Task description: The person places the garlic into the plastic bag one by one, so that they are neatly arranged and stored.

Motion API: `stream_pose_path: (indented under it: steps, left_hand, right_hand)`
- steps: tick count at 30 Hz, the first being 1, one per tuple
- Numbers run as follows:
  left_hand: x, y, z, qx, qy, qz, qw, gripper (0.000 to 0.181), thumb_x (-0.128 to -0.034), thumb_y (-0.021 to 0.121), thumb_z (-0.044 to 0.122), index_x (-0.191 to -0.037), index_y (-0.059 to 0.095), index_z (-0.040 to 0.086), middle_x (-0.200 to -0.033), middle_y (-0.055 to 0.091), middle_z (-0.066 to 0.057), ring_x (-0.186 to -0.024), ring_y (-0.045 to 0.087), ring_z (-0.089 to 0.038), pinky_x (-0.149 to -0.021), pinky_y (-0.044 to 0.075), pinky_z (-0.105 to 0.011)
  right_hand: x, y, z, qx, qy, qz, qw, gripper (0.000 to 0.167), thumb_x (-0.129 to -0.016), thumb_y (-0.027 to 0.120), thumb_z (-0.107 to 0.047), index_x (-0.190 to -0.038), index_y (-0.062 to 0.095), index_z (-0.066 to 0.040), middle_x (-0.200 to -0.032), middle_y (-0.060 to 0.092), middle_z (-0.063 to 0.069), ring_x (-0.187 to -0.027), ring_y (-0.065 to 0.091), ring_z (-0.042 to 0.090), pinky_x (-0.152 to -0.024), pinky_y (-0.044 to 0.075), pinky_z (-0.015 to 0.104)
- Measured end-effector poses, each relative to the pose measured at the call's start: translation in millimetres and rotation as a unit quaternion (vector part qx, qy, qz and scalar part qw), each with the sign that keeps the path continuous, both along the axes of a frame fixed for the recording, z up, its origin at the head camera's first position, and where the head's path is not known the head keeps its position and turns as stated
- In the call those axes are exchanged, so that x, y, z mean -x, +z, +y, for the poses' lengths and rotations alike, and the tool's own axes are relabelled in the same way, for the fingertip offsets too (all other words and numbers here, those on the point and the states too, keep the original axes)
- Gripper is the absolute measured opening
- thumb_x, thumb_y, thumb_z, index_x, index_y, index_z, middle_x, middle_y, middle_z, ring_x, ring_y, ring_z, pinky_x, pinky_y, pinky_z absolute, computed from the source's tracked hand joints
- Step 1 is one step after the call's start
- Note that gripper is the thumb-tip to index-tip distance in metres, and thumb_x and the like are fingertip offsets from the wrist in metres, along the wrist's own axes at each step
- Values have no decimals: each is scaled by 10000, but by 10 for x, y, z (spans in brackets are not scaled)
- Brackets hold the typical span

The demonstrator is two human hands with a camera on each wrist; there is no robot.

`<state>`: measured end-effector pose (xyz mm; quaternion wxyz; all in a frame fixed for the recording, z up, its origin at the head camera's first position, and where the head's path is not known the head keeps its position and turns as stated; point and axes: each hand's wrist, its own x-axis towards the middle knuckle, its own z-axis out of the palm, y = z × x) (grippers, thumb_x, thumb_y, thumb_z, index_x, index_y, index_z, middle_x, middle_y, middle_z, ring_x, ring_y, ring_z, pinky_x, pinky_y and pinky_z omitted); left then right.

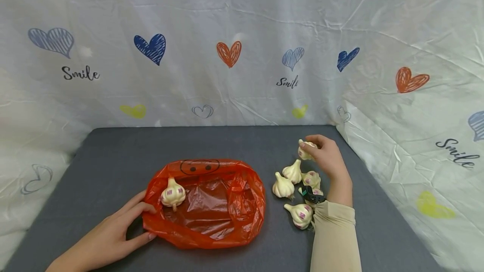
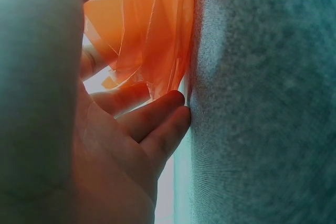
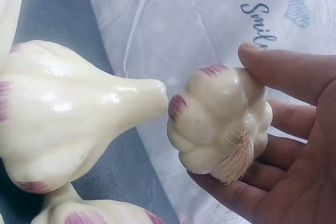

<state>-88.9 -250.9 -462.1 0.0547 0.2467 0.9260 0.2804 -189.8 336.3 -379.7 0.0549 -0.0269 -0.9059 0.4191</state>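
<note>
Pinching left and right.
My left hand (image 1: 112, 232) pinches the red bag (image 1: 211, 241) at left, probably for steadiness; my right hand (image 1: 330, 159) pinches a garlic bulb (image 1: 304, 154), far right.

The dark grey tabletop (image 1: 227, 142) is bordered at the back and sides by creased whitish sheeting (image 1: 257, 11), printed with blue, orange and yellow hearts (image 1: 150, 49) and the word "Smile" (image 1: 80, 73).
</note>
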Motion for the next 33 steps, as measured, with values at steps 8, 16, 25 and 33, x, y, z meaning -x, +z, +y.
stream_pose_path:
  steps: [8,16,25,33]
  left_hand:
    - [-9,9,3,-23,-10,146,9999,447,-946,774,662,-1289,614,423,-1706,384,-104,-1361,625,-339,-882,626,-367]
    - [-20,21,8,-41,0,211,9998,437,-946,777,658,-1278,616,424,-1701,392,-98,-1355,627,-333,-883,626,-368]
    - [-13,17,8,-25,-19,53,10000,446,-952,763,667,-1289,617,414,-1706,381,-119,-1369,619,-355,-879,626,-378]
    - [-3,-2,-9,-17,-34,54,10000,439,-953,762,668,-1284,624,414,-1707,381,-127,-1365,623,-356,-872,626,-372]
  right_hand:
    - [-5,54,-49,-35,12,60,10000,593,-1089,696,-428,-1515,601,-27,-1557,557,237,-1447,496,463,-1114,462,639]
    - [-12,139,-109,-114,49,143,9998,612,-1073,708,-472,-1500,618,-43,-1478,625,204,-1332,587,414,-1047,509,600]
    - [-46,179,-137,-141,92,124,9998,609,-1071,709,-479,-1510,615,-68,-1513,605,196,-1373,563,422,-1078,488,622]
    - [-62,225,-192,-167,148,219,9995,609,-1065,713,-494,-1503,626,-80,-1484,628,179,-1315,601,400,-1044,510,605]
